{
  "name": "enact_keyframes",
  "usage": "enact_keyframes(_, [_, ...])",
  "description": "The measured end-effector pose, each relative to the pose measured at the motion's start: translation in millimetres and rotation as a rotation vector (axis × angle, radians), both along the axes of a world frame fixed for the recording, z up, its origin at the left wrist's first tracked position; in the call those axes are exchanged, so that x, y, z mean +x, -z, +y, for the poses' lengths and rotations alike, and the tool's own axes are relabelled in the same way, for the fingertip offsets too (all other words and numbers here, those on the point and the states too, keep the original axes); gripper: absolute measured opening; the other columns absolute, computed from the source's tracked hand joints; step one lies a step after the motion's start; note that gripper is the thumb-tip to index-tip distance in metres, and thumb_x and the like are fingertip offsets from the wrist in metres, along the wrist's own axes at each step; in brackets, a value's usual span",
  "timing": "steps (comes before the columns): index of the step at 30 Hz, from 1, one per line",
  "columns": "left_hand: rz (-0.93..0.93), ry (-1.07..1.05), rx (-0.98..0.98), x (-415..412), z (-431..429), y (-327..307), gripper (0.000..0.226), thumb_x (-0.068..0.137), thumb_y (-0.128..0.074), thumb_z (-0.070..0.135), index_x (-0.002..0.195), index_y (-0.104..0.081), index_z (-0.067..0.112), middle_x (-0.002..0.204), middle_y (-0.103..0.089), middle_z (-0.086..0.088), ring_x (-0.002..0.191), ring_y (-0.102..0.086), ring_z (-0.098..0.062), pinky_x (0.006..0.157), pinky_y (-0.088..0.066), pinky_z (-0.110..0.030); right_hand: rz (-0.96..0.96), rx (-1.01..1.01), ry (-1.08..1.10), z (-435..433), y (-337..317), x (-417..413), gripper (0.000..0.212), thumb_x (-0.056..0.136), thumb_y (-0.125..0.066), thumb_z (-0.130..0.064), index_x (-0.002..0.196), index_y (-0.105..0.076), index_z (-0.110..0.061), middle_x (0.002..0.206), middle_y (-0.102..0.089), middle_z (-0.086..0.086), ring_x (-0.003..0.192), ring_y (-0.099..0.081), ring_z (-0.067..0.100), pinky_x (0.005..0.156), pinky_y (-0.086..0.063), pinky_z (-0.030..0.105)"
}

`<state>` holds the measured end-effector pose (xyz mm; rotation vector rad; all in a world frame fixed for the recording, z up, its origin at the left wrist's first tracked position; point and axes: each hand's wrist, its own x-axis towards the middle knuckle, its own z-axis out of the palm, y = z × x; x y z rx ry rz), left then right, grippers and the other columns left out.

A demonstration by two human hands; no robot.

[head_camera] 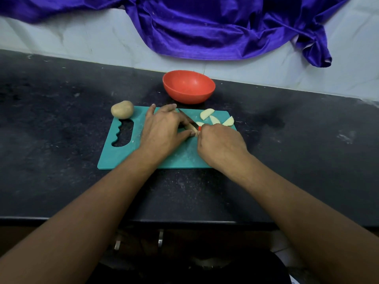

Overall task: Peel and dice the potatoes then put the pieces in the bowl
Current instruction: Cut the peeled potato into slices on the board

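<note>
A teal cutting board lies on the dark counter. My left hand holds a potato piece down on the board, mostly hidden under the fingers. My right hand grips a knife by its red handle, with the blade angled across the piece beside my left fingers. Three pale wedges lie at the board's far right. A whole unpeeled potato sits at the board's far left corner. The red bowl stands behind the board and looks empty.
A purple cloth hangs over the white wall behind the counter. The counter's front edge runs below my forearms. The board has a wavy handle cut-out at its left end.
</note>
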<state>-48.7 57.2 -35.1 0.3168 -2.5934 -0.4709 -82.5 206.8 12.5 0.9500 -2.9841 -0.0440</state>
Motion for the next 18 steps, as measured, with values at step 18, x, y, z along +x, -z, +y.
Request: enact_keyframes(18, [-0.005,-0.009,-0.003,0.3,0.4,-0.2,0.026,0.083,-0.076,0.055,0.099,-0.076,0.034,0.120,-0.072,0.011,0.143,-0.042,-0.010,0.123,-0.018,-0.053,-0.003,-0.105,-0.032,18.3,11.8,-6.3,0.024,0.109,-0.037,-0.034,0.107,-0.054,-0.017,0.079,-0.049,-0.001,0.072,-0.052,0.016,0.056,-0.035,0.034])
